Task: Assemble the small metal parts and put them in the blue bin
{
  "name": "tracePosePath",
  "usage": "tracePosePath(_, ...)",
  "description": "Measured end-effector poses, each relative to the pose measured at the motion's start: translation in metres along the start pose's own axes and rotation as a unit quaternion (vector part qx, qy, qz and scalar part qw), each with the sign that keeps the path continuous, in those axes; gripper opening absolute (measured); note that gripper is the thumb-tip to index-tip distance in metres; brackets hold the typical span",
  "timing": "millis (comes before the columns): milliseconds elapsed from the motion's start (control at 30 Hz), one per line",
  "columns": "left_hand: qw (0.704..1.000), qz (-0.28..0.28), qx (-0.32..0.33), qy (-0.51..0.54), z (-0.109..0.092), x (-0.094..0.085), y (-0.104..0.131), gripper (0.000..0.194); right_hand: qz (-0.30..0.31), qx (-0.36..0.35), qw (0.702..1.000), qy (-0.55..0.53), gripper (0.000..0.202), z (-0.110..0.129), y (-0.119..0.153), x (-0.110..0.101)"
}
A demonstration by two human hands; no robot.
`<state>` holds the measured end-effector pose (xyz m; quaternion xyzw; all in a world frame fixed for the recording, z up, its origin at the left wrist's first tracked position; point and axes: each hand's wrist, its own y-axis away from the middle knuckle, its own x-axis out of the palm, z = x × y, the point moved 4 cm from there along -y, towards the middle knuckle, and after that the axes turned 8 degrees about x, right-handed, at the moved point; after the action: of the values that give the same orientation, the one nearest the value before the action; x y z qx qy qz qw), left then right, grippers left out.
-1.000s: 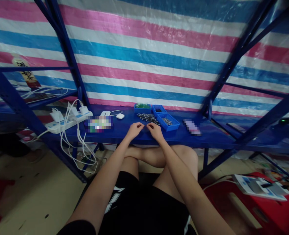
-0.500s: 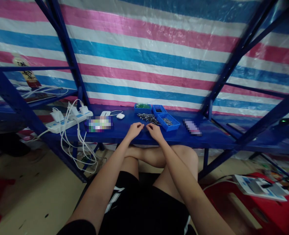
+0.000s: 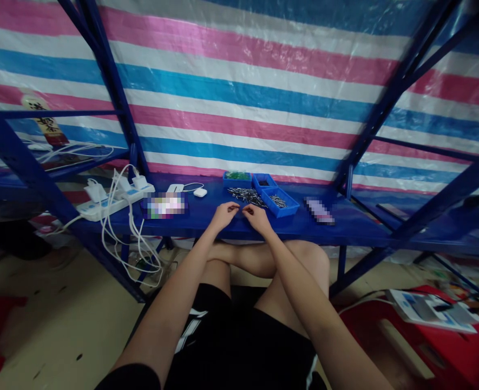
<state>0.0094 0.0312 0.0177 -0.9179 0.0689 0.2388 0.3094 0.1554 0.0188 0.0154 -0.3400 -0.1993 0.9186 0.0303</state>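
Over the front of the blue table (image 3: 207, 230), my left hand (image 3: 224, 214) and my right hand (image 3: 256, 217) face each other, fingertips a small gap apart. Both are closed in a pinch; whatever they hold is too small to name. Just beyond them lies a loose pile of small dark and silvery pieces (image 3: 245, 196). Right of the pile stands a blue bin (image 3: 287, 210) of small metal pieces. Behind it is a smaller blue bin (image 3: 263, 177) with dark contents, and to its left a blue bin (image 3: 236, 184) holding green pieces.
A phone (image 3: 319, 210) lies to the right; a lit screen (image 3: 165, 206) is on the left. Beyond it sit a white charger (image 3: 176, 188) and a white case (image 3: 200, 192). A power strip (image 3: 115, 201) trails cables over the table edge. Blue frame posts (image 3: 348, 181) flank the table.
Both hands stay in almost the same place, with slight finger movement near the tips. The pile and bins look unchanged.
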Motion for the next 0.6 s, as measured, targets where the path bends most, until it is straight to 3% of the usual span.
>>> tracePosePath(600,1.000,-0.007,-0.002,-0.026,-0.0032,-0.0020,0.0010,0.024,0.006,-0.035,0.997,0.072,0.017,0.0093,0.0010,-0.0030)
